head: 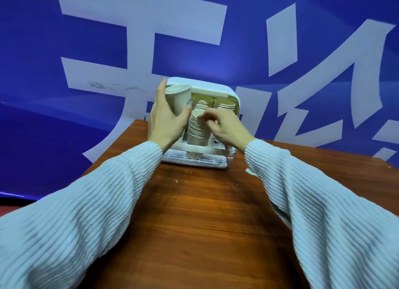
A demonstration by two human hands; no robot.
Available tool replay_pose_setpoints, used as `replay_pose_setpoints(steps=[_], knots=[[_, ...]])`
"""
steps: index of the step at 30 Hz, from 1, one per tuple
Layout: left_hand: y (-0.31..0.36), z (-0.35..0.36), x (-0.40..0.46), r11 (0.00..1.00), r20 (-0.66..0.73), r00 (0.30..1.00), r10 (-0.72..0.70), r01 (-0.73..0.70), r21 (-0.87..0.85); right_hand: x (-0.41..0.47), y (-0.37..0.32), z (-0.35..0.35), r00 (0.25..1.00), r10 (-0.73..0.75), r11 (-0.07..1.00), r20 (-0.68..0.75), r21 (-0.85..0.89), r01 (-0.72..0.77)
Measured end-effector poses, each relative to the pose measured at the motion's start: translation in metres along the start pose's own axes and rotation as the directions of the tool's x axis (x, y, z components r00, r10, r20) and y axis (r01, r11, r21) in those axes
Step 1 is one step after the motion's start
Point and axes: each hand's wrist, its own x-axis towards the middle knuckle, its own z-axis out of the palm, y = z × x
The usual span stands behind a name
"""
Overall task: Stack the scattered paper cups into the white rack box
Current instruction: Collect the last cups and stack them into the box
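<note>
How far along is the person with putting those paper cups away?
Nearly finished, it seems. Stacks of cups already sit inside the white rack box, and a tall front stack stands at its opening. The left hand holds a single cup, while the right hand touches the front stack's top. No loose cups show on the wooden table.

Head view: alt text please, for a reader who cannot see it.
The left hand holds a single paper cup beside the white rack box, while the right hand pinches the top of a cup stack in it, on a wooden table.
</note>
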Motion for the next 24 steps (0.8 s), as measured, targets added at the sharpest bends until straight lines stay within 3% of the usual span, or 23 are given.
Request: replay_pose_setpoints(steps=[3, 6, 10, 12, 20, 24], knots=[[0.004, 0.006, 0.008, 0.998, -0.003, 0.998, 0.068, -0.068, 0.02, -0.001, -0.008, 0.0, 0.998, -0.037, 0.994, 0.048, -0.097, 0.041], [0.011, 0.014, 0.013, 0.997, -0.01, 0.997, 0.076, -0.076, 0.032, -0.002, -0.011, -0.005, 0.999, 0.013, 1.0, 0.052, -0.007, -0.012], [0.02, 0.025, 0.015, 0.994, -0.026, 0.994, 0.103, -0.102, 0.039, -0.019, 0.0, 0.0, 0.969, 0.108, 0.994, -0.222, 0.011, -0.108], [0.022, 0.03, 0.016, 0.991, 0.001, 0.993, 0.12, -0.12, 0.055, -0.03, 0.007, 0.003, 0.952, 0.139, 0.99, -0.271, 0.07, -0.124], [0.025, 0.047, 0.03, 0.985, 0.113, 0.984, 0.14, -0.15, 0.084, -0.069, 0.031, 0.006, 0.964, 0.154, 0.988, -0.218, 0.049, -0.147], [0.023, 0.045, 0.034, 0.989, 0.101, 0.989, 0.11, -0.119, 0.086, -0.076, 0.037, 0.006, 0.964, 0.182, 0.983, -0.196, 0.065, -0.173]])
